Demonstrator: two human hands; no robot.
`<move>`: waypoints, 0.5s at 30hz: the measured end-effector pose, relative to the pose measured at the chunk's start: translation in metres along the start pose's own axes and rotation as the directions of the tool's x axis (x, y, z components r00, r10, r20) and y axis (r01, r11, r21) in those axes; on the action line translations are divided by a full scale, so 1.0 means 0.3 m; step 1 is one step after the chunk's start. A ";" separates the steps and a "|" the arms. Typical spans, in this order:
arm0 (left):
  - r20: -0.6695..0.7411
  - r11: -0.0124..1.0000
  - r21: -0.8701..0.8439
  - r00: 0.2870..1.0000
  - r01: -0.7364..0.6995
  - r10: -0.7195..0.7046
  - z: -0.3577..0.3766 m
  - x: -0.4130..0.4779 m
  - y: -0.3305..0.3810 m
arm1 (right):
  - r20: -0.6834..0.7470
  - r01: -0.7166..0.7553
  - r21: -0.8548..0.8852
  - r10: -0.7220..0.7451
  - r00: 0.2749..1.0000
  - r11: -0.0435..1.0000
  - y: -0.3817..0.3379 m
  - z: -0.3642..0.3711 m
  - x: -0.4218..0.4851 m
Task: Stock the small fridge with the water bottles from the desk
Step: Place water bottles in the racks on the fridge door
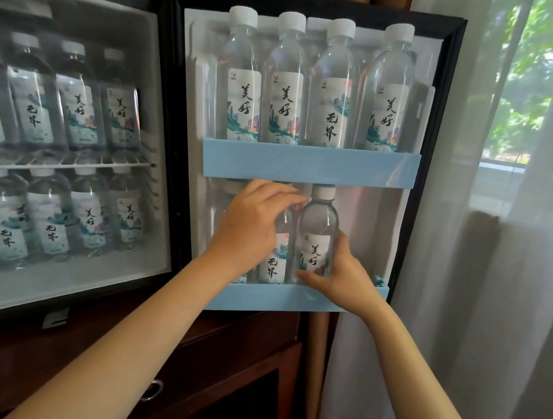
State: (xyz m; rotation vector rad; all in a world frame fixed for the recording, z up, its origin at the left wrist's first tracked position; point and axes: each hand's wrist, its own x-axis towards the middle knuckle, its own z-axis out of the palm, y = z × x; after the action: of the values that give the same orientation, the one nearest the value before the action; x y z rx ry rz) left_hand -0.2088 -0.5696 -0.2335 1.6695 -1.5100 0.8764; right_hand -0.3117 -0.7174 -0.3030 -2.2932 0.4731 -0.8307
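Between both hands, one upright bottle

Clear glossy plastic bottles, paper labels; matt pale-blue plastic door rail; dark polished wood cabinet; sheer cloth curtain.

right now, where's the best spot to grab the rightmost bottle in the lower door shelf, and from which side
Grip the rightmost bottle round its straight labelled body, above the lower rail, coming from the front right. That side is open, a neighbouring bottle stands close on its left, and its cap sits just under the upper rail. The right hand grips it there.
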 end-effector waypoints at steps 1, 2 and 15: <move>0.002 1.000 -0.005 1.000 0.013 -0.013 0.000 -0.003 -0.004 | 0.003 -0.009 -0.001 0.009 1.000 1.000 -0.001 0.001 0.002; 0.002 1.000 -0.008 1.000 0.021 -0.021 -0.001 -0.007 -0.007 | 0.004 -0.018 -0.002 0.018 1.000 1.000 -0.002 0.004 0.004; -0.036 1.000 -0.002 0.999 0.012 -0.013 -0.027 -0.060 -0.059 | -0.394 0.119 0.226 -0.021 0.919 0.967 -0.024 0.056 -0.060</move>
State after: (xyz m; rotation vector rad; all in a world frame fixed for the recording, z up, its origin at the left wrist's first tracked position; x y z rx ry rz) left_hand -0.1931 -0.5522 -0.2458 1.6515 -1.4743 0.8934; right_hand -0.3129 -0.6954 -0.3158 -1.9276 0.4314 -1.3171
